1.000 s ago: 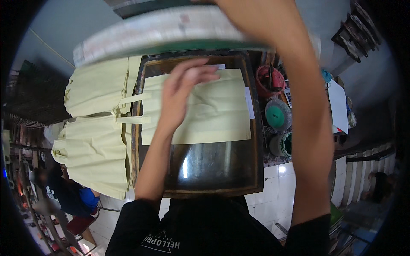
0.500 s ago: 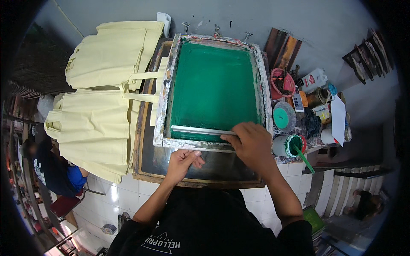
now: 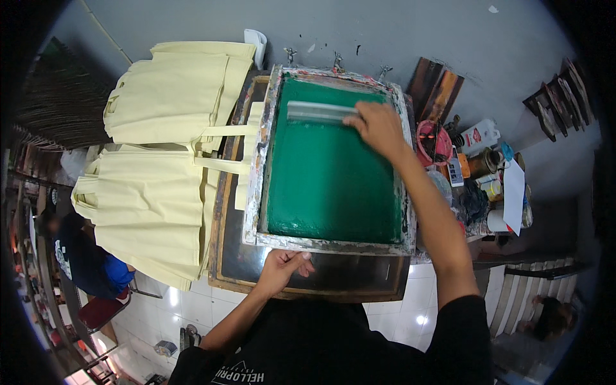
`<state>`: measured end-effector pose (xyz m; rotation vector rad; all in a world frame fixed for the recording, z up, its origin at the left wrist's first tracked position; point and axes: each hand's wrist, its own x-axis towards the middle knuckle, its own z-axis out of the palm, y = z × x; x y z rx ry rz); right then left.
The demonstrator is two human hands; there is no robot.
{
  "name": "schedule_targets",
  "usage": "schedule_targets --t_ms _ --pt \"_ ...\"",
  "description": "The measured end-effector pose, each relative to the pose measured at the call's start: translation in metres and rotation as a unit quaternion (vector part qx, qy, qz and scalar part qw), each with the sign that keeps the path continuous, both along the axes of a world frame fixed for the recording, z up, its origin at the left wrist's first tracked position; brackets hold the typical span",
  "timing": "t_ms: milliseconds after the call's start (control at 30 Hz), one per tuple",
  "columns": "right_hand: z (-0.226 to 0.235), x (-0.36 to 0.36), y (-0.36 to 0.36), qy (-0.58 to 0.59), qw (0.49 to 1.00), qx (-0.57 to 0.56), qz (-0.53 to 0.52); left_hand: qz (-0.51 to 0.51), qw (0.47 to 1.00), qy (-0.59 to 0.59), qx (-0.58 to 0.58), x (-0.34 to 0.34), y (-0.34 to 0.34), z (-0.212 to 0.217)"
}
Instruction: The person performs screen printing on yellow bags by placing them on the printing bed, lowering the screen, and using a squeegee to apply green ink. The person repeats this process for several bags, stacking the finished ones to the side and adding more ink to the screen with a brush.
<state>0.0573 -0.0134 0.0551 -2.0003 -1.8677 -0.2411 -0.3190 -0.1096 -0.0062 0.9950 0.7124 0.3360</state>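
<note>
My right hand (image 3: 380, 128) is closed on the right end of a squeegee (image 3: 321, 111), a long pale bar slightly smeared by motion. The squeegee lies across the far part of a screen printing frame (image 3: 330, 244), whose mesh is coated with wet green ink (image 3: 333, 173). At the frame's near edge, my left hand (image 3: 282, 271) has its fingers curled against the rim, left of the middle. Beneath the frame is a dark board (image 3: 346, 273) with a wooden border. A pale yellow bag's strap (image 3: 224, 165) runs under the frame's left side.
Stacks of pale yellow bags (image 3: 147, 205) lie at the left. To the right stand a pink bowl (image 3: 433, 142), a phone (image 3: 455, 168), a white jug (image 3: 481, 136) and several cans. Metal hinge clamps (image 3: 338, 62) sit behind the frame. A person (image 3: 83, 250) sits at far left.
My right hand has pushed the squeegee from the near end of the screen to its far part. My left hand stays at the near rim. The whole view has shifted slightly.
</note>
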Motion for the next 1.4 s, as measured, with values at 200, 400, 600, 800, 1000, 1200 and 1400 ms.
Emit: schedule_targets --t_ms 200,400,600,800,1000,1200,1400 --pt "0.038 0.03 0.069 0.134 0.978 -0.149 -0.059 -0.017 0.971 -0.035 -0.238 -0.015 0.012 0.014" --pt "0.012 0.033 0.074 0.011 0.99 -0.109 -0.09 -0.219 0.968 -0.026 -0.117 0.002 0.045 0.046" --pt "-0.006 0.012 0.056 -0.032 0.992 -0.047 -0.114 0.033 0.821 0.043 0.568 0.122 0.183 0.087" --pt "-0.006 -0.016 0.027 -0.037 0.996 -0.024 -0.08 -0.004 0.741 0.157 0.653 0.152 0.261 0.068" --pt "-0.006 -0.035 -0.01 -0.019 0.996 -0.045 -0.072 -0.036 0.762 0.178 0.621 0.132 0.228 0.071" --pt "-0.015 -0.07 -0.056 -0.007 0.999 0.032 -0.033 -0.044 0.756 0.189 0.625 0.091 0.178 0.074" --pt "-0.007 -0.119 -0.12 0.004 0.997 -0.058 -0.051 -0.068 0.763 0.206 0.609 0.045 0.118 0.08"
